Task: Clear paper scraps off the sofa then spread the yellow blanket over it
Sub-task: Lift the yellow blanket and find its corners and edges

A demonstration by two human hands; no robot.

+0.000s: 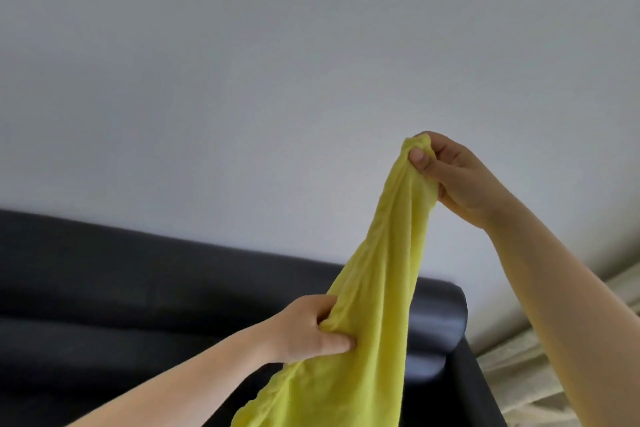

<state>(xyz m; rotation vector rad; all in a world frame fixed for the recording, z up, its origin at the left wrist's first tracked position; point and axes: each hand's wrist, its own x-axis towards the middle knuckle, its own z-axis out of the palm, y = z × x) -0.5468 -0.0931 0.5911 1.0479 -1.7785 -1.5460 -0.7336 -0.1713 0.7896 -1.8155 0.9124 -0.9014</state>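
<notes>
From my head camera, I am holding the yellow blanket (374, 305) up in the air in front of the dark sofa (138, 288), with both hands gripping it. My right hand (453, 180) is raised high against the pale grey wall (277, 62), its thumb and curled fingers pinching a bunched end of the blanket at the top. My left hand (311, 328) is reaching in lower, from the left, its fingers curled into the folds and its thumb pressing along the cloth from below. The blanket is hanging gathered and narrow between my two hands, then widening downward and running out of the bottom of the picture. It is covering part of the sofa's rounded backrest and armrest behind it; whether it is touching the sofa I cannot tell. Pale fabric (512, 367) is showing at the lower right, beside the sofa's end.
</notes>
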